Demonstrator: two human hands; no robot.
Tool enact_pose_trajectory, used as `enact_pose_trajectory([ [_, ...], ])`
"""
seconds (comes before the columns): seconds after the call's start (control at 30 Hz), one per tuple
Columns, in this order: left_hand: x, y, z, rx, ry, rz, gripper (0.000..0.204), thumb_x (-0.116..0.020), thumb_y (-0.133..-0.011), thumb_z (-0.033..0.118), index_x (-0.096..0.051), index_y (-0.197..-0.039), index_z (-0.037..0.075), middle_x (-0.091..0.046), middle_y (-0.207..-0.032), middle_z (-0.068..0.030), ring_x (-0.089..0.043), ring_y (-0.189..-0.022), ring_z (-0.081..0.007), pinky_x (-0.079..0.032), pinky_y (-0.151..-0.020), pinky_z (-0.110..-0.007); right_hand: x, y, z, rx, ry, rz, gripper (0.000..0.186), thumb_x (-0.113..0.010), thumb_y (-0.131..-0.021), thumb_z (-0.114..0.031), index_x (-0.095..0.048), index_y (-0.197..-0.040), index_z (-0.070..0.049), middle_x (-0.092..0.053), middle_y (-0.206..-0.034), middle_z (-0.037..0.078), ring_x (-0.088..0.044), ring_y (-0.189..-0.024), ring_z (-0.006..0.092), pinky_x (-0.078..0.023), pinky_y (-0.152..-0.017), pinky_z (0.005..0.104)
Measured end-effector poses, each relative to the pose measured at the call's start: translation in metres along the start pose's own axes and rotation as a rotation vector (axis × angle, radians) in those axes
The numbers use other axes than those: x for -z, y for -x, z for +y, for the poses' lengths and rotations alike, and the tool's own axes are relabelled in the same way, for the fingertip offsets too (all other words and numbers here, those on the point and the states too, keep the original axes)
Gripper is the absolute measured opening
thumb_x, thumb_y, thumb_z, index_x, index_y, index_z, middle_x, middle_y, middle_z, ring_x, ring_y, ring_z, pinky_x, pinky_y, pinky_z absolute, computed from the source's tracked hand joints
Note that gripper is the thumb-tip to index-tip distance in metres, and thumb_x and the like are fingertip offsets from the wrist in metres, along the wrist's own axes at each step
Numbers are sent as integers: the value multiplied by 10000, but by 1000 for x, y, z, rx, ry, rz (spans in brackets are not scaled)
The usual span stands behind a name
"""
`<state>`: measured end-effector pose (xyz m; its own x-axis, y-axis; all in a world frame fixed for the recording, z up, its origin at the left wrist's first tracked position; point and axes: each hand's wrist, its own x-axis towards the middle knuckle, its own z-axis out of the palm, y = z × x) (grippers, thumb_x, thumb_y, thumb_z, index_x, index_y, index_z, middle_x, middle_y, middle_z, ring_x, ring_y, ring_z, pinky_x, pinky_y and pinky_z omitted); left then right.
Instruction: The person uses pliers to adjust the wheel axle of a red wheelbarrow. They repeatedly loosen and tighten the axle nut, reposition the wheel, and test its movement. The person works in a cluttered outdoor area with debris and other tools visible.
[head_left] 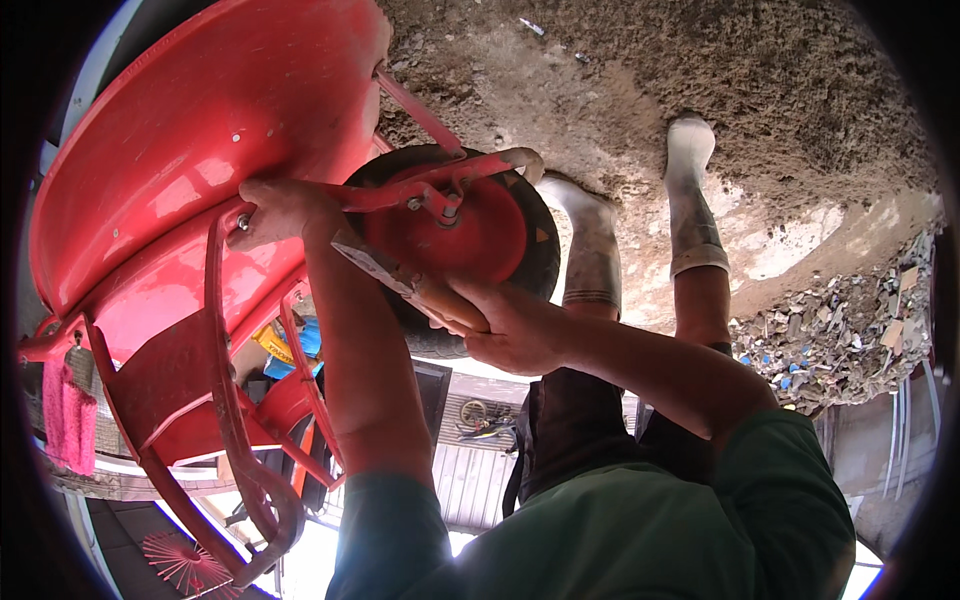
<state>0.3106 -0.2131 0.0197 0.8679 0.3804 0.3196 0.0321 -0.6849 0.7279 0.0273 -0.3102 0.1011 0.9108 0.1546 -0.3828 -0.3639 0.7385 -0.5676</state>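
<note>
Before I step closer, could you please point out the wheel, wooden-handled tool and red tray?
Wheel (485, 236): head view, red disc.
Wooden-handled tool (436, 297): head view, handle.
Red tray (205, 140): head view, curved panel.

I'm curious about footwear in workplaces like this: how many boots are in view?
2: the left boot just right of the red-centred wheel, the right boot farther right. No others show.

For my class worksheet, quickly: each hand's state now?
Left hand: closed on red tubular metal wheelbarrow frame.
Right hand: closed, holding brown wooden-handled metal tool.

The wheel (497, 232) blocks forward reach; a free gap lies between the boots (594, 250).
</note>
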Motion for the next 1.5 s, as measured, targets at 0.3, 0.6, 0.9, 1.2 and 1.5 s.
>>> enact_pose_trajectory([
  [0.3, -8, 22, 25, 17, -35, 57, 453, -603, -792, 121, -327, -1139, 31, -428, -1045, -175, -488, -865, -313, -309, -686, -407, 113, 51, 28, -575, 269, 174, 340, -549, -781, -9, -503, -1115, 31, -600, -1029, 260, -610, -1034, 419, -453, -865, 470],
  [0.6, -5, 0, 4, 36, 21, 51, 449, -653, -804, 35, -357, -1133, 108, -476, -971, -119, -510, -820, -291, -433, -665, -502, 108, 33, 39, -569, 192, 95, 378, -584, -802, -42, -480, -1160, 24, -625, -987, 261, -640, -988, 418, -470, -822, 489],
  [0.9, -9, 17, 21, 80, 57, 32, 371, -612, -822, 106, -363, -1092, 49, -430, -986, -95, -460, -836, -265, -419, -676, -476, 75, 55, 11, -563, 381, 275, 303, -559, -821, 3, -423, -1092, -14, -591, -903, 287, -630, -866, 475, -454, -716, 541],
  [1.2, -5, 12, 18, 38, -2, 21, 410, -606, -794, 140, -343, -1059, -30, -383, -1069, -198, -466, -865, -318, -431, -727, -532, 64, 81, 0, -546, 545, 163, 295, -533, -838, 5, -373, -1083, -31, -606, -1025, 273, -571, -763, 412, -431, -651, 488],
  [1.5, -5, 0, -1, -103, 29, 29, 373, -610, -783, 163, -377, -1002, -29, -380, -1051, -199, -431, -925, -329, -397, -821, -541, 35, 84, 10, -590, 563, 237, 267, -575, -832, -71, -441, -1055, -10, -589, -898, 266, -618, -827, 458, -435, -704, 538],
])
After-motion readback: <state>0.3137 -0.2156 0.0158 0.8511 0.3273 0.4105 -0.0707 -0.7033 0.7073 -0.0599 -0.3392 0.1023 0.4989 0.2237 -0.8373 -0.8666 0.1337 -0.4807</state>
